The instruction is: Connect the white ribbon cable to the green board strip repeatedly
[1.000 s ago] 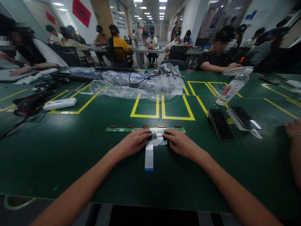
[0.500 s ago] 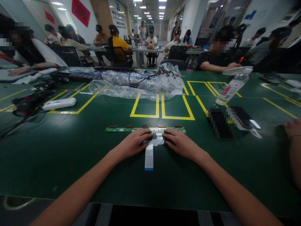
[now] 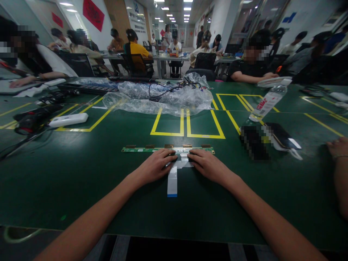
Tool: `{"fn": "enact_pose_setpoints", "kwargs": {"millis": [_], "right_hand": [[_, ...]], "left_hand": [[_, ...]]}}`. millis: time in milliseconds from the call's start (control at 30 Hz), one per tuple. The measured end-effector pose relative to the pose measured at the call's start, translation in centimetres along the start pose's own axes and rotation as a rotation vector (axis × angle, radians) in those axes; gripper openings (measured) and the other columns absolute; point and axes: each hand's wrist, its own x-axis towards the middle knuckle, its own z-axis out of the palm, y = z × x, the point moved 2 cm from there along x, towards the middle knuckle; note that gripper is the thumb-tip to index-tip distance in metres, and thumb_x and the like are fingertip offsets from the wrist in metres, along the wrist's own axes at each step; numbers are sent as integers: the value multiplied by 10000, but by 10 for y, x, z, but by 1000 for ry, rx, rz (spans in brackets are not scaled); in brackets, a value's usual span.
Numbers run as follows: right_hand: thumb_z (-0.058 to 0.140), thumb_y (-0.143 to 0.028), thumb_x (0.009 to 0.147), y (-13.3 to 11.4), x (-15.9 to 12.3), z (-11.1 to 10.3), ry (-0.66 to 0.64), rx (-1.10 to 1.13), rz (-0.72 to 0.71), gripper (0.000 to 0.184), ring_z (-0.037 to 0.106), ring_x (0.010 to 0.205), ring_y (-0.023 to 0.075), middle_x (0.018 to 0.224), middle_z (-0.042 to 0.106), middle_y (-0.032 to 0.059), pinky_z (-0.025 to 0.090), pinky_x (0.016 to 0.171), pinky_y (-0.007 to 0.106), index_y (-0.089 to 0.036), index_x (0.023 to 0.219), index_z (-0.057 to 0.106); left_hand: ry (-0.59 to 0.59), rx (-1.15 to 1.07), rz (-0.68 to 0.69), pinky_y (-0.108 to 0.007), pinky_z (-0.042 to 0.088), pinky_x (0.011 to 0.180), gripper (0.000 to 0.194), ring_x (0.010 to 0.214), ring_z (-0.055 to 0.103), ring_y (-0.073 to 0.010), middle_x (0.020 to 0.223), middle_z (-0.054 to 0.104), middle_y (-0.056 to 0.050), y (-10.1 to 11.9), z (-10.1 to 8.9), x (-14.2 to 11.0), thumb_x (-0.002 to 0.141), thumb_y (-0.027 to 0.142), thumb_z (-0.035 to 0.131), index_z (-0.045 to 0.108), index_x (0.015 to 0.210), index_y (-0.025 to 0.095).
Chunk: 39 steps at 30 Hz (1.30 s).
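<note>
A long, narrow green circuit board lies crosswise on the table, with copper-coloured tabs along its far edge. A white flat ribbon cable with a blue end lies folded at the board's near edge, one length pointing towards me. My left hand has its fingertips on the board and the cable's left side, thumb by the fold. From the right, my right hand grips the cable's other side, fingers reaching over the board. The fingertips partly hide the contact between cable and board.
Bubble wrap with black cables on it lies beyond the board. To the right are a plastic bottle, a phone and another person's arm. A white device lies left. Yellow tape marks the table.
My right hand's fingers have shifted very slightly at the cable. The board and the cable's blue end stay in place.
</note>
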Motion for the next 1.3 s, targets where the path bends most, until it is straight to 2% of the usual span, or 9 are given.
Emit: {"fn": "enact_pose_setpoints", "kwargs": {"millis": [633, 867, 1133, 1300], "right_hand": [[523, -151, 965, 3, -1, 1, 2, -12, -3, 414, 534, 1283, 288, 1401, 580, 126, 462, 1064, 502, -204, 1370, 585], [604, -219, 949, -2, 0, 3, 41, -13, 5, 404, 560, 1250, 303, 1364, 609, 137, 471, 1045, 521, -209, 1353, 603], [667, -248, 918, -7, 3, 7, 129, -53, 71, 318, 598, 1188, 316, 1302, 648, 147, 500, 991, 522, -188, 1230, 665], [588, -180, 944, -3, 3, 8, 114, -17, 45, 315, 587, 1206, 302, 1313, 643, 143, 486, 1009, 514, -183, 1252, 655]], "left_hand": [[-11, -1, -12, -536, 425, 1092, 443, 1342, 464, -296, 1462, 499, -125, -1, 4, -2, 973, 222, 545, 517, 1415, 217], [-14, 3, -8, -539, 423, 1094, 436, 1346, 458, -294, 1463, 495, -122, -2, 6, -2, 974, 230, 541, 520, 1409, 223], [-8, 15, -15, -539, 426, 1089, 425, 1326, 472, -293, 1455, 500, -121, -1, 7, -1, 983, 252, 537, 525, 1407, 220], [-10, 18, -10, -524, 427, 1093, 426, 1327, 473, -290, 1451, 503, -128, 1, 6, 0, 984, 236, 527, 527, 1409, 206]]}}
